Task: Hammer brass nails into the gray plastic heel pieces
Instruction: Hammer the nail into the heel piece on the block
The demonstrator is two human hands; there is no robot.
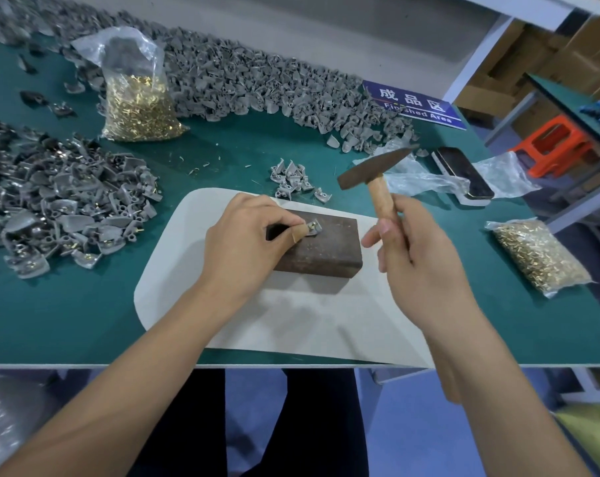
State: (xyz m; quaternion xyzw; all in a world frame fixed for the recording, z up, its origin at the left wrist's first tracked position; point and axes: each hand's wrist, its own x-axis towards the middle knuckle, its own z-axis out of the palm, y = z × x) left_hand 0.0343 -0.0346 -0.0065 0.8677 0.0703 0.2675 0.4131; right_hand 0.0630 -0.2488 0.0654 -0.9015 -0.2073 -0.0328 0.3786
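Rusty matt metal block [321,247]; wooden-handled hammer [377,177]; shiny brass nails [138,108] in clear glossy plastic; matt gray plastic heels [68,208]; matt green table [68,304].

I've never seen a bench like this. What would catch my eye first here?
Probably the raised hammer, gripped in the right hand above a dark metal block where the left hand pinches a gray heel piece. Next, the great heap of gray pieces along the back, and the bag of brass nails standing before it.

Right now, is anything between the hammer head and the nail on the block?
Nothing visible. The hammer is raised above the brass nail; only the left hand's fingertips pinch the heel piece right beside it.
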